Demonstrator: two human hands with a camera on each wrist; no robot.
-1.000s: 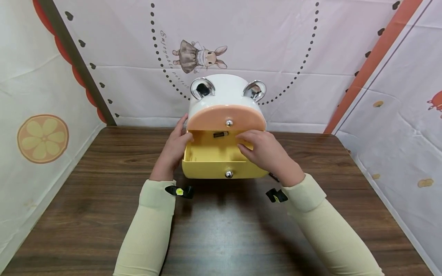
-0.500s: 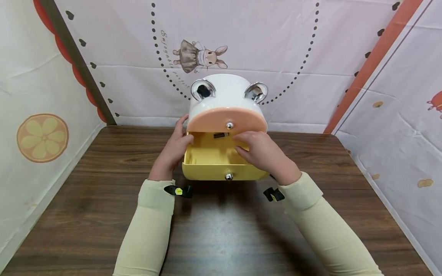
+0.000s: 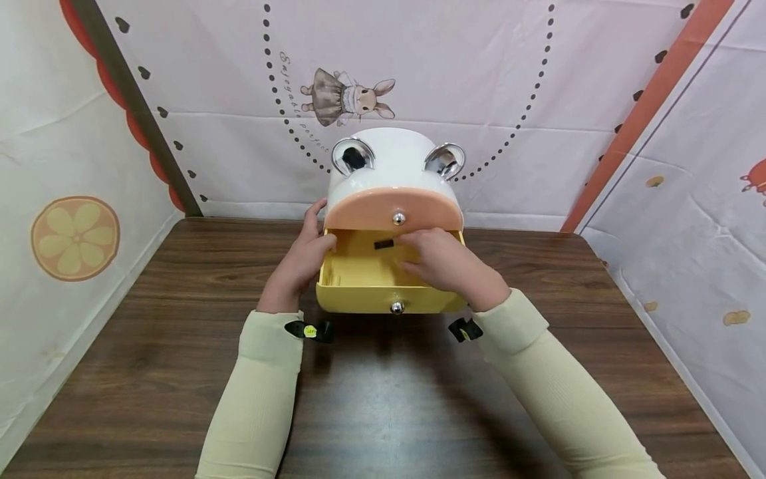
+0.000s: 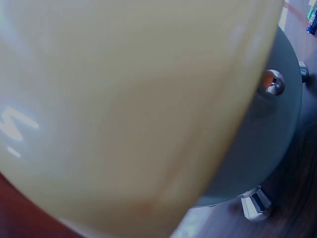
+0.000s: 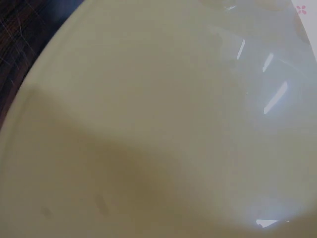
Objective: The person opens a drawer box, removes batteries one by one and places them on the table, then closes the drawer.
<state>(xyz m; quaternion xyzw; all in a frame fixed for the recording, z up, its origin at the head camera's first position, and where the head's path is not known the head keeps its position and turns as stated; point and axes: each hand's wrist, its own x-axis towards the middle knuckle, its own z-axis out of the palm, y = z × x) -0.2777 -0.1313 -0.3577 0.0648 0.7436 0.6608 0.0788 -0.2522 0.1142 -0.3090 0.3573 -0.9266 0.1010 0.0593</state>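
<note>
A white desktop drawer box (image 3: 389, 156) with two chrome ear-like rings and a peach upper front stands at the back of the table. Its yellow lower drawer (image 3: 391, 298) is pulled out. My left hand (image 3: 299, 263) holds the box's left side, thumb over the drawer's edge. A small dark stick, battery-like (image 3: 383, 244), lies inside the drawer. My right hand (image 3: 445, 263) reaches into the drawer, thumb and index apart; its fingertips are close to the stick, and I cannot tell whether they touch. Glossy pale surfaces (image 5: 163, 99) fill most of both wrist views.
The box rests on a dark wood table (image 3: 383, 399). Round metal knobs (image 3: 397, 307) stick out from the drawer fronts. Printed cloth (image 3: 509, 80) hangs behind and at both sides. Small colored items (image 4: 312, 20) show at the left wrist view's corner.
My right hand has moved left and further into the drawer, nearer the dark stick. The stick appears slightly lower in the head view. My left hand stays at the box's side.
</note>
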